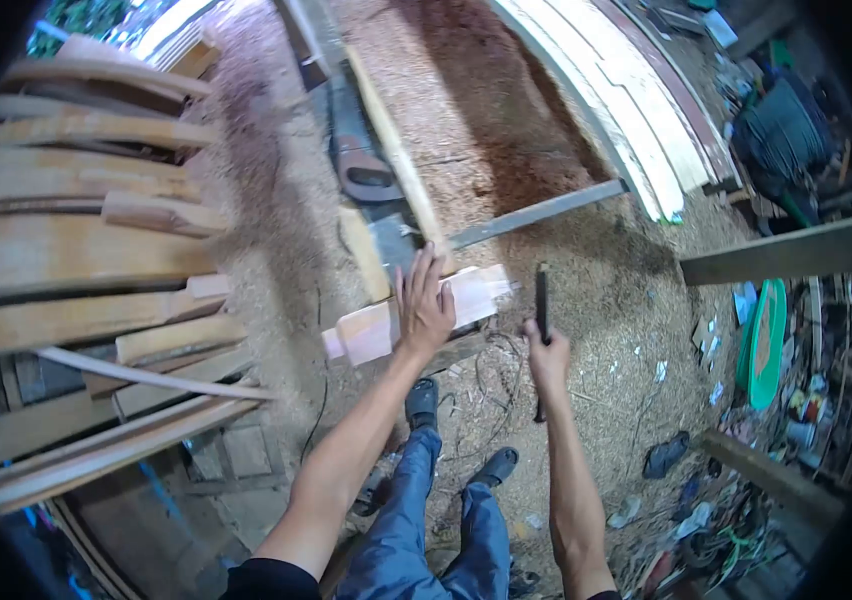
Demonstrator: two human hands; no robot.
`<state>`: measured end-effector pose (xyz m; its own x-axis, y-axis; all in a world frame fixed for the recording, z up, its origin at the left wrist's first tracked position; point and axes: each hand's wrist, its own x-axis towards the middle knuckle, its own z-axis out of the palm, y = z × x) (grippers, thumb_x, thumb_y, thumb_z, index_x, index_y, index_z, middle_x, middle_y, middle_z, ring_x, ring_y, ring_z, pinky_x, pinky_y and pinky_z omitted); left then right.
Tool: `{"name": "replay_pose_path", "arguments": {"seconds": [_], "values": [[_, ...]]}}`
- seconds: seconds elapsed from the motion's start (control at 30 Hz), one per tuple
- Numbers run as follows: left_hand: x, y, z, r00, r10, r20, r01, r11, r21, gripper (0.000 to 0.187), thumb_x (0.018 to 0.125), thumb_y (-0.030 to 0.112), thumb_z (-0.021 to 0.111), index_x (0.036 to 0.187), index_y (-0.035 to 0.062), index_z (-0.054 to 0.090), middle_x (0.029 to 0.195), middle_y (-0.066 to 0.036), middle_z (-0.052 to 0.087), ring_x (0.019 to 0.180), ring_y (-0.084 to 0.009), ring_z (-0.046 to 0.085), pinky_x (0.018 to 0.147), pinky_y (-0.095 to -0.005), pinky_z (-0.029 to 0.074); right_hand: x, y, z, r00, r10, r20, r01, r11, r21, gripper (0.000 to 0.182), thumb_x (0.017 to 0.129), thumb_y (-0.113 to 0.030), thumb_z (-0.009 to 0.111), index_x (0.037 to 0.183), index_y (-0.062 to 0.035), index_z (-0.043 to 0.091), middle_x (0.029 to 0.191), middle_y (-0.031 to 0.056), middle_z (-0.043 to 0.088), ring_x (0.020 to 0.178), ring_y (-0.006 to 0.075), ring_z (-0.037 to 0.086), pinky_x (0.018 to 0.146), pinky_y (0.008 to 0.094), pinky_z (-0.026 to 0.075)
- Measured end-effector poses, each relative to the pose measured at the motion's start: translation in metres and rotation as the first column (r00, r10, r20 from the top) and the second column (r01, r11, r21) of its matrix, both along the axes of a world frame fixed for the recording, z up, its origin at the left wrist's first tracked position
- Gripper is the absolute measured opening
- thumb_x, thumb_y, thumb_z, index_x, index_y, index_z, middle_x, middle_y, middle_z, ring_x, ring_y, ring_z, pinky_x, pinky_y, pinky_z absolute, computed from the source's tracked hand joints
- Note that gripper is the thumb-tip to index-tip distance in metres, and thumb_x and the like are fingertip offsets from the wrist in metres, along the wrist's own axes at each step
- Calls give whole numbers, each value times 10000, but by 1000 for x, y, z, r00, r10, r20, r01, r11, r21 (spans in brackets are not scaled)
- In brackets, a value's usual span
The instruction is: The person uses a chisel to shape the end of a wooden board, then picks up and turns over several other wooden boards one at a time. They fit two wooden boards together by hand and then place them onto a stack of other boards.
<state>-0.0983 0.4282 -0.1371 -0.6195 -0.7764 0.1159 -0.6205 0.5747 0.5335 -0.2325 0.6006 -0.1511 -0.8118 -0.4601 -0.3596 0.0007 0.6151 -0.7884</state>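
Observation:
My left hand (426, 305) lies with its fingers spread on a pale, shaped wooden piece (368, 332) in the middle of the view. In my right hand (548, 360), to the right of that piece, is a dark, narrow tool (542, 295) held upright; its exact kind is unclear. A handsaw (366, 172) with a dark handle lies just beyond my left hand, beside a long wooden strip (393, 140). Under the near side of the wooden piece, part of the support is hidden.
Curved boards (76, 250) are stacked at the left. Long pale planks (636, 120) run along the upper right. A grey bar (541, 213) extends right from the work spot. A green tray (764, 345) and scattered scraps lie at the right. Sawdust covers the ground.

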Motion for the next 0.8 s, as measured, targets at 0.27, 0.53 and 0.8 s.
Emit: {"name": "replay_pose_path", "arguments": {"seconds": [0.27,0.53,0.8], "values": [[186,24,-53,616,758,-214,-622,635,458,238,925,184,523,1109,33,523,1096,-141,557,1049,-271,535,922,-431,395,-11,-66,-6,947,-97,307,111,994,-26,385,885,-417,630,798,-42,615,503,-52,405,391,70,373,371,254,280],[190,6,6,381,913,-144,186,77,979,302,928,230,569,1197,118,491,1024,-52,616,946,-221,606,776,-402,475,24,-24,54,908,-50,415,66,998,-24,270,870,-328,655,776,-78,617,541,-67,404,421,58,353,385,234,244],[203,-8,104,260,955,-141,379,34,925,401,905,409,568,1232,180,525,1172,-52,581,1018,-199,567,855,-406,424,88,36,180,727,118,677,47,974,-221,129,866,-163,648,835,-94,545,538,-82,383,405,41,336,376,218,225]]}}
